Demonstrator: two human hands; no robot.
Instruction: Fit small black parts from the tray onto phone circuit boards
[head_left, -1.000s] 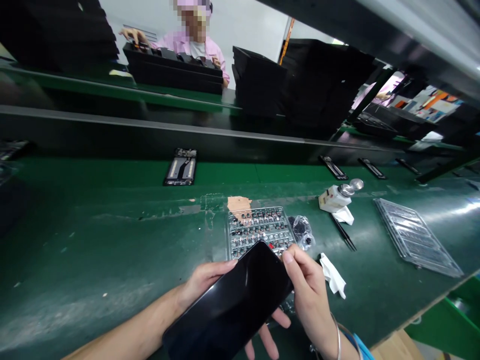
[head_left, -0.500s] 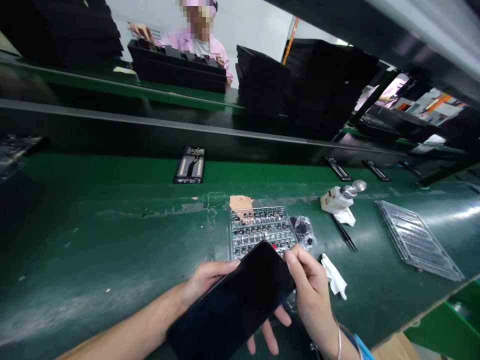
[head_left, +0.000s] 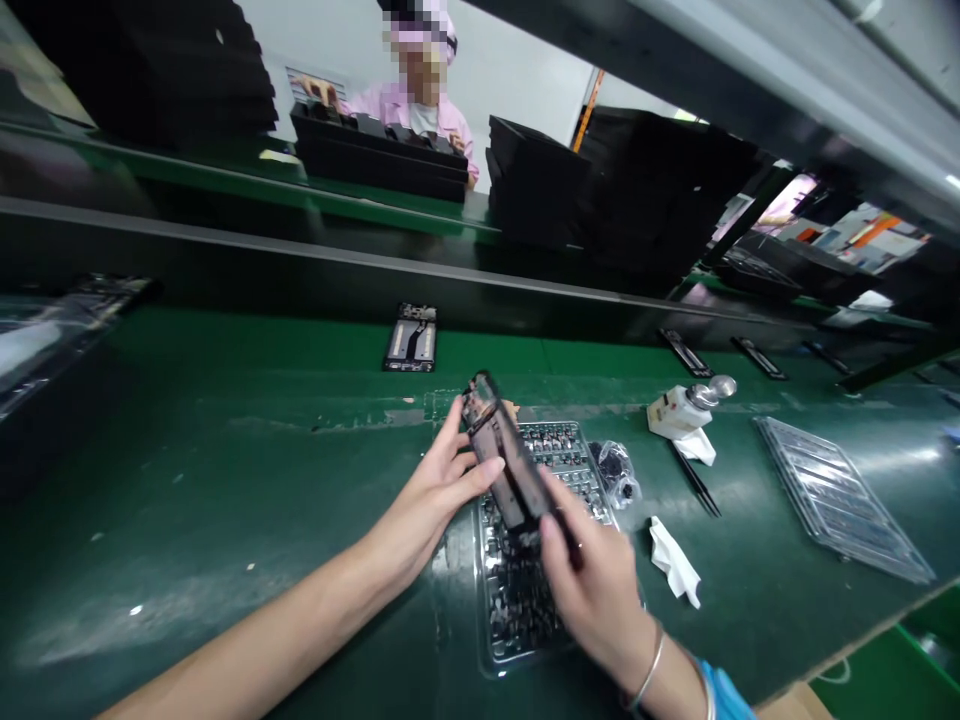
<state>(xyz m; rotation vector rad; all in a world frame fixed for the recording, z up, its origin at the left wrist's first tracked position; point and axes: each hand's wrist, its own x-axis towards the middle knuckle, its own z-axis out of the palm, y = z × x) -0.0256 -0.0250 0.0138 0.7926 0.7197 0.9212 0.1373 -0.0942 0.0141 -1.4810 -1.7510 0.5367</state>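
Both my hands hold a black phone (head_left: 504,450) tipped up on its edge, its inner side with small parts turned toward me. My left hand (head_left: 435,490) grips its upper left side with thumb and fingers. My right hand (head_left: 592,590) holds its lower end, fingers closed around it. Beneath the phone lies a clear plastic tray (head_left: 525,590) filled with several small dark parts on the green bench (head_left: 225,480).
A phone frame (head_left: 411,338) lies on the conveyor belt behind. To the right are a small bag of parts (head_left: 616,472), a white dispenser bottle (head_left: 686,405), black tweezers (head_left: 697,482), white wipes (head_left: 675,560) and an empty clear tray (head_left: 840,482). A person in pink (head_left: 420,95) works opposite behind black trays.
The phone was flat with its dark screen up; now it is turned up on edge and lifted further forward over the tray. My hands shifted their grip.
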